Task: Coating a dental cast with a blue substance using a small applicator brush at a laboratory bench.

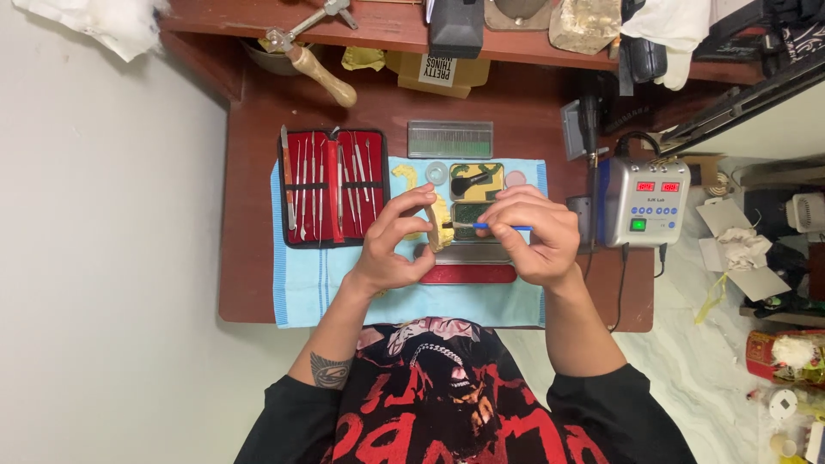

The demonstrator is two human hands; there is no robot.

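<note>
Light: bright, even, from overhead; no glare
Shadows: soft, short, under hands [464, 236]
Focus: sharp centre; slightly softer at edges

1. You've got a black t-shirt [447, 412] on, with a big red and white print across the chest.
2. Your sleeves [288, 412] are short and black, ending around the elbows.
3. There's a dark patterned tattoo [330, 371] on your left forearm.
4. Your left hand [391, 245] and right hand [533, 236] are bare, no gloves.

Yellow cast [443, 225]; blue-handled tool [503, 227]; red-lined black case [333, 186]; light-blue mat [301, 283]; reddish-brown desk [249, 215].
</note>
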